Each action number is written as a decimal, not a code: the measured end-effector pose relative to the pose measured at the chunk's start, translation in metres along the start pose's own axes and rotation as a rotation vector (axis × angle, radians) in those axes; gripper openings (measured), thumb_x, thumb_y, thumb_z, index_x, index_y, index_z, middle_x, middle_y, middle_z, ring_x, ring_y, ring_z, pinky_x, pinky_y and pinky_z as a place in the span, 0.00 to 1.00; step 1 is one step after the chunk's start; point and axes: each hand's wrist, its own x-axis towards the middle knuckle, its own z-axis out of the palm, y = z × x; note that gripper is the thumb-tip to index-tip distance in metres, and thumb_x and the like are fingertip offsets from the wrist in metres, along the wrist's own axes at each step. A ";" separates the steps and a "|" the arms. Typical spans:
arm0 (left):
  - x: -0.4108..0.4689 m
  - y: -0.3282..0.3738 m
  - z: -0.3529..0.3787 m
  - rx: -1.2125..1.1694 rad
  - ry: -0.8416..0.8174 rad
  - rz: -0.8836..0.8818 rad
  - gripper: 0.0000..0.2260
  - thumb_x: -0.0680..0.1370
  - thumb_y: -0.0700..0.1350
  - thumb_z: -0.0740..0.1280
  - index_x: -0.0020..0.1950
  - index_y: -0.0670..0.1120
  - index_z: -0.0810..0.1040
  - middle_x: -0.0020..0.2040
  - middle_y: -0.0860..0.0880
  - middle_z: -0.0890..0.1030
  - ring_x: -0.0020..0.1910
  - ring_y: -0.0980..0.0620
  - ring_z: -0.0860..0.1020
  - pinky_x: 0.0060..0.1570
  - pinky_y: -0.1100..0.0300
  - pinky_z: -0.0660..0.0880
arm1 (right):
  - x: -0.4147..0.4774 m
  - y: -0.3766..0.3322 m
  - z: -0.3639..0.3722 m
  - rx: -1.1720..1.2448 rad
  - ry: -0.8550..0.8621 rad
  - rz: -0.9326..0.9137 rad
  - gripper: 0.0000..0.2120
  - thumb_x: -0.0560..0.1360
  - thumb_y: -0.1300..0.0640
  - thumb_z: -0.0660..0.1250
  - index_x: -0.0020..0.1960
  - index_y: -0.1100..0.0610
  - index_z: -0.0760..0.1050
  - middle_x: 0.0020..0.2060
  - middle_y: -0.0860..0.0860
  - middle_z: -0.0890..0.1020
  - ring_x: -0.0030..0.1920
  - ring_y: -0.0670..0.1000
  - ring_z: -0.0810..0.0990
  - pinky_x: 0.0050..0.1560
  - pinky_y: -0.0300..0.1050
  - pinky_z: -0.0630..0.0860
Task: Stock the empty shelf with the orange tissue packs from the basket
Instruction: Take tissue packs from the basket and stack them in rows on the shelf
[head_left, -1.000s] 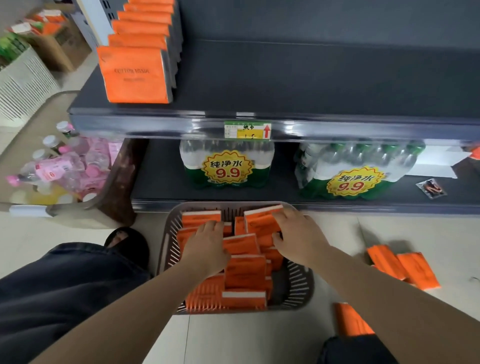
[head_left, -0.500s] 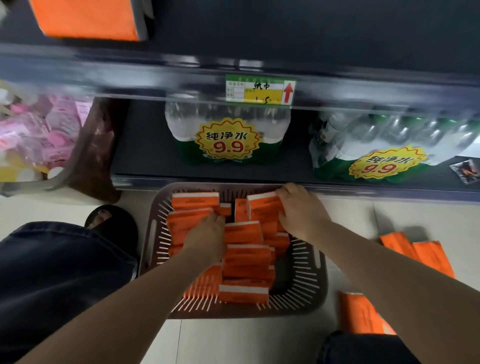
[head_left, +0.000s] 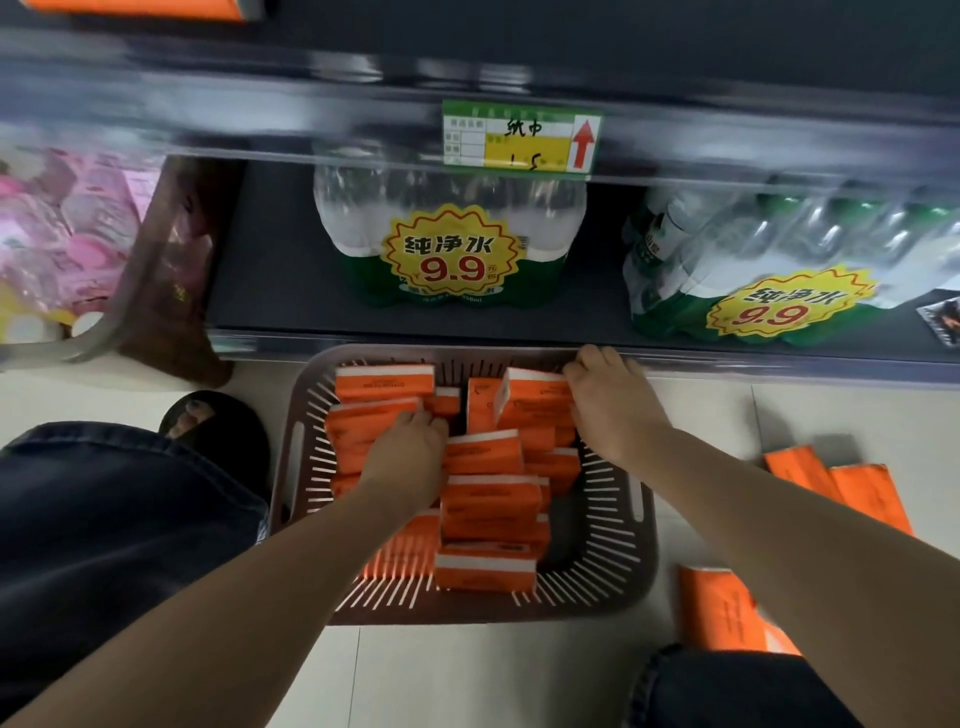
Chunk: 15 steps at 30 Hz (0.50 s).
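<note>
A brown slotted basket (head_left: 613, 561) sits on the floor in front of the shelving, holding several orange tissue packs (head_left: 488, 504). My left hand (head_left: 408, 457) reaches into the basket's left side and its fingers curl over a pack (head_left: 363, 421) there. My right hand (head_left: 608, 405) grips the right side of an upright pack (head_left: 530, 397) at the basket's far right. The dark upper shelf (head_left: 571, 41) runs across the top, with the edge of an orange pack (head_left: 135, 8) on it at the far left.
The bottom shelf holds two shrink-wrapped bundles of water bottles (head_left: 452, 244) with 9.9 price stickers. A price tag (head_left: 519, 137) hangs on the upper shelf rail. Loose orange packs (head_left: 831, 483) lie on the floor at right. A bin of pink bottles (head_left: 67, 228) stands at left.
The view has tilted down toward the basket and the upper shelf has slid out of frame. Both hands stay on the packs in the basket, the right hand slightly farther back.
</note>
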 end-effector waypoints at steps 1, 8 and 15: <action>-0.002 0.000 -0.001 -0.005 -0.006 -0.002 0.12 0.75 0.47 0.67 0.59 0.51 0.74 0.63 0.51 0.73 0.61 0.51 0.73 0.62 0.53 0.73 | -0.002 0.001 -0.002 0.005 0.008 0.004 0.15 0.77 0.57 0.62 0.63 0.56 0.71 0.62 0.54 0.70 0.65 0.55 0.67 0.66 0.51 0.65; -0.011 0.005 -0.019 -0.096 -0.032 -0.033 0.14 0.75 0.48 0.69 0.59 0.50 0.73 0.59 0.52 0.74 0.50 0.53 0.77 0.51 0.58 0.76 | -0.016 0.006 -0.025 0.063 0.048 0.053 0.16 0.77 0.55 0.61 0.64 0.56 0.71 0.61 0.54 0.71 0.62 0.55 0.69 0.64 0.50 0.66; -0.028 0.007 -0.052 -0.213 0.002 -0.143 0.09 0.75 0.48 0.68 0.53 0.49 0.74 0.44 0.52 0.79 0.40 0.55 0.80 0.40 0.60 0.80 | -0.034 0.015 -0.056 0.190 0.084 0.075 0.17 0.76 0.56 0.62 0.64 0.58 0.70 0.58 0.55 0.71 0.60 0.55 0.69 0.61 0.50 0.70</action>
